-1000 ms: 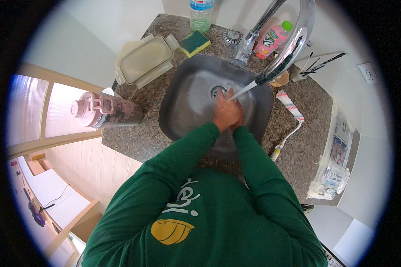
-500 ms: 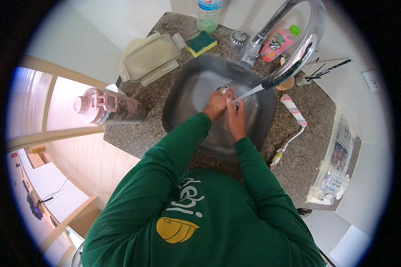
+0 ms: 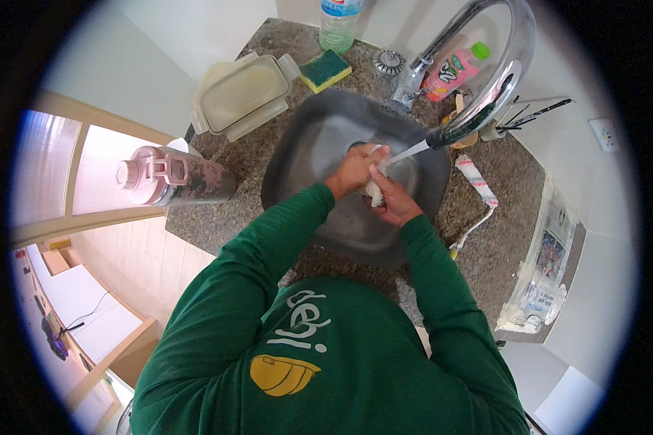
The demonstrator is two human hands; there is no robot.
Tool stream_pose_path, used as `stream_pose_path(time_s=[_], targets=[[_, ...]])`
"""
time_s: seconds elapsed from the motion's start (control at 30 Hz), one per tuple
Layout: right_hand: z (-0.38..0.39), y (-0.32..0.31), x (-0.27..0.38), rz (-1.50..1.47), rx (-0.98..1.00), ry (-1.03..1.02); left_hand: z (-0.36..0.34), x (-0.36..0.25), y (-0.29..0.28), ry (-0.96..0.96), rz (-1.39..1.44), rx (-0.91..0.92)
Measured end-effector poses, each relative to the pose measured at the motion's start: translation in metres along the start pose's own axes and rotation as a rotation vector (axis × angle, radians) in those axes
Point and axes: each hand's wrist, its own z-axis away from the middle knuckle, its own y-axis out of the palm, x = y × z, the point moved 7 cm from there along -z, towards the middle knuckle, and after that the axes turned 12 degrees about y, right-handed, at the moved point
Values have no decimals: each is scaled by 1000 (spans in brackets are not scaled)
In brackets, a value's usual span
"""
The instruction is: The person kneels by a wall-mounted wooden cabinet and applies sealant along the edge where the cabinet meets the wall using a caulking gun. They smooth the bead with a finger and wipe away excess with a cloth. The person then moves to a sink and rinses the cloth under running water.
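Observation:
Over the dark grey sink [image 3: 290, 170], my left hand [image 3: 351, 172] and my right hand [image 3: 399, 204] are closed together around a wet, whitish cloth [image 3: 374, 192]. A crumpled end of it pokes out between the palms. From the tip of the chrome faucet [image 3: 453, 132], a water stream [image 3: 412, 151] runs down onto the cloth and fingers. Both hands are well above the drain side of the basin. My fingers hide most of the cloth.
Behind the sink stand a sponge [image 3: 325, 71], a lidded food container [image 3: 243, 98], a clear bottle [image 3: 339, 30] and a pink bottle [image 3: 453, 72]. A pink flask [image 3: 196, 176] is at left. A small paint roller [image 3: 474, 176] and taped newspaper [image 3: 545, 261] lie at right.
My right hand has shifted right and turned, its wrist lower and farther out. The whitish cloth now shows more between my hands. My left hand has moved slightly left.

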Motion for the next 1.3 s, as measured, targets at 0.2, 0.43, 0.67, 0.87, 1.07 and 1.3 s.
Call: stream_pose_path(time_s=[0.2,0.43,0.67,0.87,1.07,1.3], targets=[[18,28,17,-13,14,-80,5,18,26,-366,608,-34],[-33,-16,-8,302,48,129,-11,-16,18,-157,277,63],[-48,-34,-1,1128,-514,-235,-21,9,13,-262,-137,-109],[-36,-11,-6,511,-326,-79,2,75,5,49,-23,-139],[-23,-29,18,-246,-41,-313,-11,25,10,-206,235,-54],[-7,-28,39,984,-899,-420,-21,43,-26,-345,-435,50]])
